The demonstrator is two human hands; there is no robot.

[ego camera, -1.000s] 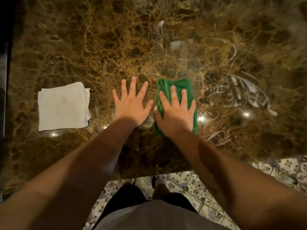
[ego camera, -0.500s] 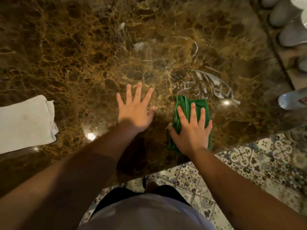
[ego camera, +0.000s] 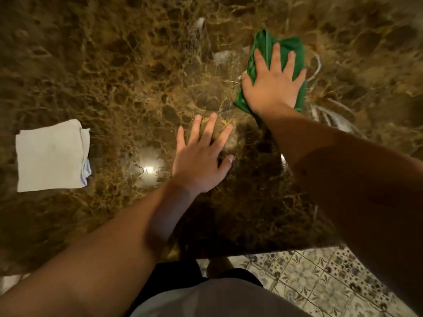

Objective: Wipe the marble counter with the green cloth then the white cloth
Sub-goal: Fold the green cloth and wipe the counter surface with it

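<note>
The brown marble counter (ego camera: 114,76) fills most of the head view. My right hand (ego camera: 273,84) presses flat on the folded green cloth (ego camera: 289,48) at the upper right, fingers spread over it. Streaks of white foam (ego camera: 334,117) lie on the marble just right of and below that cloth. My left hand (ego camera: 201,156) rests palm down on the bare marble near the middle, fingers apart, holding nothing. The folded white cloth (ego camera: 50,156) lies flat at the left, apart from both hands.
The counter's front edge (ego camera: 263,253) runs across the lower part of the view. Below it is a patterned tile floor (ego camera: 320,282). A small white foam patch (ego camera: 220,57) sits left of the green cloth. Ceiling lights glint on the marble.
My right hand has pushed the green cloth away from me, up the counter through the foam streaks. My left hand has stayed flat on the marble.
</note>
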